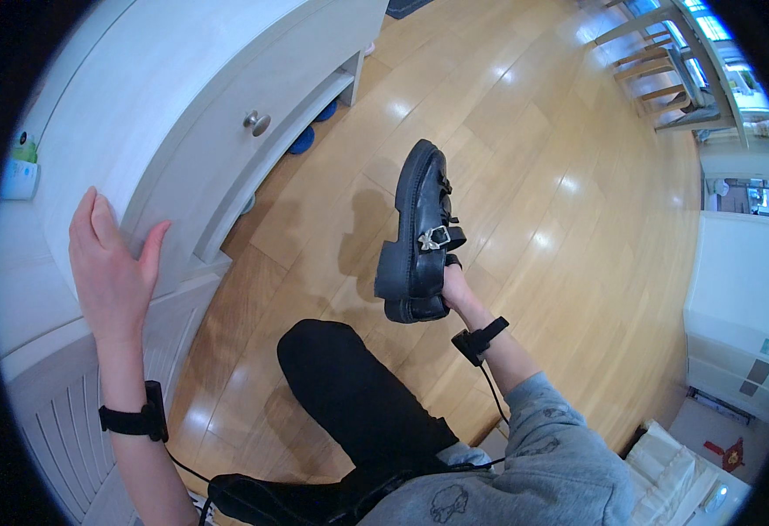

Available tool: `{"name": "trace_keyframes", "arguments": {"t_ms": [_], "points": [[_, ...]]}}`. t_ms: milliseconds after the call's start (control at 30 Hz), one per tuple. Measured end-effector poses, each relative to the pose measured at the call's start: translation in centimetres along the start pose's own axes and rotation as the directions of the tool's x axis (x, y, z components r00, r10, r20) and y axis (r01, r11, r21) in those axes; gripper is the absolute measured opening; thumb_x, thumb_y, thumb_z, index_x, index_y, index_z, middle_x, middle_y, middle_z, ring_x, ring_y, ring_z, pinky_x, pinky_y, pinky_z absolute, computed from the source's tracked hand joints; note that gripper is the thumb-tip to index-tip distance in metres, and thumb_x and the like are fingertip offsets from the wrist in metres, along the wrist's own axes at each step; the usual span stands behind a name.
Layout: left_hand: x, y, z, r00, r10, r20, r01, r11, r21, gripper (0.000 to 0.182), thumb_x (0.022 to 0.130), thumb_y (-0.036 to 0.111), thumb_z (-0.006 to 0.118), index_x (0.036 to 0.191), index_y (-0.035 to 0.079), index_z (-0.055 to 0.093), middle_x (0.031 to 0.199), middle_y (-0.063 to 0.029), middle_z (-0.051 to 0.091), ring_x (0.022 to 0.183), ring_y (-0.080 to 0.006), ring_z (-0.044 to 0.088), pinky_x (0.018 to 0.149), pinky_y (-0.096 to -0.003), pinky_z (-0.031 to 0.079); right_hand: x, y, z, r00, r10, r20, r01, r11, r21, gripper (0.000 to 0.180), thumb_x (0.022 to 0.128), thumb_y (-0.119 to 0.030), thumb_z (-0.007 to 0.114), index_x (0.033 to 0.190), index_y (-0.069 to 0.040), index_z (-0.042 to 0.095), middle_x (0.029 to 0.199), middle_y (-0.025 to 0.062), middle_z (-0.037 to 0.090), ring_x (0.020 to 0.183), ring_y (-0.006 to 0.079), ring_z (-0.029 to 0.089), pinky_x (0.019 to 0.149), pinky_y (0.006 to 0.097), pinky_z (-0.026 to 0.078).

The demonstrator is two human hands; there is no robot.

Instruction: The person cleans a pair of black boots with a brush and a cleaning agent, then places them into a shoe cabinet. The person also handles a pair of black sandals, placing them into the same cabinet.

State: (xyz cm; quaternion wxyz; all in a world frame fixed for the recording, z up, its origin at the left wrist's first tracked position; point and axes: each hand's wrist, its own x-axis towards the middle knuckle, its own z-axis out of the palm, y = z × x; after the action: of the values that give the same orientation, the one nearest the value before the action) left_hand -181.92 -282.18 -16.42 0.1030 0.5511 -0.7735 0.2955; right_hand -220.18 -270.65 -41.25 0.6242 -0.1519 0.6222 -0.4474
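My right hand [455, 288] grips a black leather shoe [429, 263] at its heel end, above the wood floor. The shoe is turned on its side, its thick sole and block heel facing left and its toe pointing away from me. A strap with a silver buckle [435, 238] and a small metal ornament crosses its upper. Most of my right fingers are hidden behind the shoe. My left hand [111, 263] rests on the front edge of a white cabinet [180, 85], thumb spread from the fingers and nothing held.
A round metal knob [257, 123] sticks out from the cabinet's drawer front. Blue slippers [302, 140] show in the open space beneath. Wooden chairs [654, 66] stand at the upper right, near a table. Cables run from the black bands [479, 340] on my wrists.
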Motion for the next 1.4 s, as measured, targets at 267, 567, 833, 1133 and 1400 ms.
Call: {"name": "trace_keyframes", "arguments": {"t_ms": [267,567,833,1133,1400], "points": [[-0.2,-0.9,-0.1,1.0,0.016,-0.015,-0.015,1.0,0.018,0.065,0.075,0.033,0.072,0.117,-0.006,0.043,0.12,-0.0215,0.046,0.109,-0.0353,0.048,0.091,-0.0393,0.042,0.2,1.5,1.0,0.916,-0.382,0.126,0.344,0.583,-0.736,0.026,0.086,-0.021,0.057,0.106,-0.004,0.057,0.087,0.0218,0.063,0.079,0.0347,0.062,0.067,0.0414,0.049],[-1.4,-0.5,-1.0,1.0,-0.02,0.013,0.02,0.999,-0.04,0.066,0.072,0.033,0.074,0.116,-0.006,0.043,0.121,-0.0217,0.045,0.108,-0.0357,0.048,0.091,-0.0399,0.042,-1.8,2.4,-0.3,0.766,-0.475,0.433,0.561,0.165,-0.811,0.018,0.075,-0.004,0.06,0.087,-0.003,0.047,0.075,0.0196,0.058,0.069,0.0382,0.059,0.059,0.0458,0.047],[-1.5,-1.1,-2.1,0.999,-0.022,0.025,0.022,1.0,-0.013,0.065,0.071,0.03,0.075,0.114,-0.006,0.044,0.12,-0.0213,0.045,0.108,-0.0352,0.048,0.09,-0.0392,0.042,-1.7,3.6,0.6,0.771,-0.38,0.51,0.581,0.093,-0.809,0.018,0.074,-0.005,0.059,0.087,-0.004,0.047,0.074,0.0188,0.058,0.069,0.0378,0.059,0.06,0.0445,0.048],[-1.0,-2.2,-3.0,0.999,0.042,-0.001,-0.042,0.999,0.03,0.063,0.072,0.03,0.075,0.115,-0.005,0.044,0.118,-0.0205,0.048,0.107,-0.0342,0.05,0.09,-0.0378,0.043,0.6,7.4,0.4,0.782,-0.265,0.564,0.596,0.052,-0.801,0.015,0.08,-0.013,0.058,0.091,-0.008,0.049,0.075,0.0164,0.059,0.072,0.0367,0.059,0.062,0.0437,0.048],[0.0,-3.3,-4.8,0.998,0.063,-0.004,-0.062,0.991,0.116,0.063,0.073,0.034,0.074,0.116,-0.003,0.046,0.118,-0.0175,0.049,0.107,-0.0306,0.051,0.089,-0.0351,0.044,-1.3,8.0,1.2,0.882,-0.404,0.244,0.268,0.003,-0.964,0.068,0.073,-0.032,0.07,0.127,-0.004,0.041,0.136,0.0241,0.033,0.123,0.0401,0.035,0.098,0.0448,0.036]]}}
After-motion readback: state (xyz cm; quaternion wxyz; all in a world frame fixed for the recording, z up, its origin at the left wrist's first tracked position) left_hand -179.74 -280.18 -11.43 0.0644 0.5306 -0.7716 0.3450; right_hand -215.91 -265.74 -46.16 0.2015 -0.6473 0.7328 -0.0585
